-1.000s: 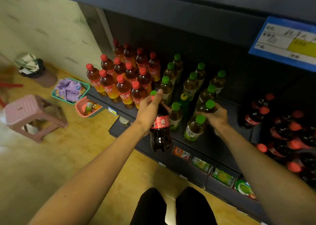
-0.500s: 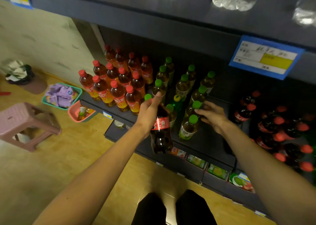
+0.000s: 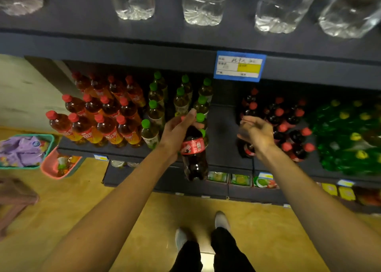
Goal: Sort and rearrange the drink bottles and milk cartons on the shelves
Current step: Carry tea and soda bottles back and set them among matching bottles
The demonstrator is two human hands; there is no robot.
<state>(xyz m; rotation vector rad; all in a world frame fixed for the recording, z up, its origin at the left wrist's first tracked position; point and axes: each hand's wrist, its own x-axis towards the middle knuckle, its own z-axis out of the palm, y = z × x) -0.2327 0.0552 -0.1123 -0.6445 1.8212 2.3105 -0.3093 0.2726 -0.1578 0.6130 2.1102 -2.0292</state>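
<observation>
My left hand (image 3: 177,130) grips a dark cola bottle (image 3: 193,156) by its neck, holding it upright in front of the middle shelf (image 3: 222,148). My right hand (image 3: 255,132) hovers with loosely curled fingers and holds nothing, just left of the red-capped cola bottles (image 3: 286,127). Green-capped tea bottles (image 3: 179,100) stand behind the held bottle. Red-capped orange-label tea bottles (image 3: 103,114) fill the shelf's left part. Green soda bottles with yellow caps (image 3: 348,135) stand at the right.
Clear water bottles (image 3: 202,3) line the top shelf, which carries a blue price tag (image 3: 239,67). Small cartons (image 3: 241,178) sit on the bottom shelf. A teal basket (image 3: 24,150), a pink basket (image 3: 59,164) and a pink stool (image 3: 14,197) stand on the floor at left.
My right hand let go of the green-capped bottles and moved right toward the cola bottles. My view swung right and up. The left hand still holds the cola bottle.
</observation>
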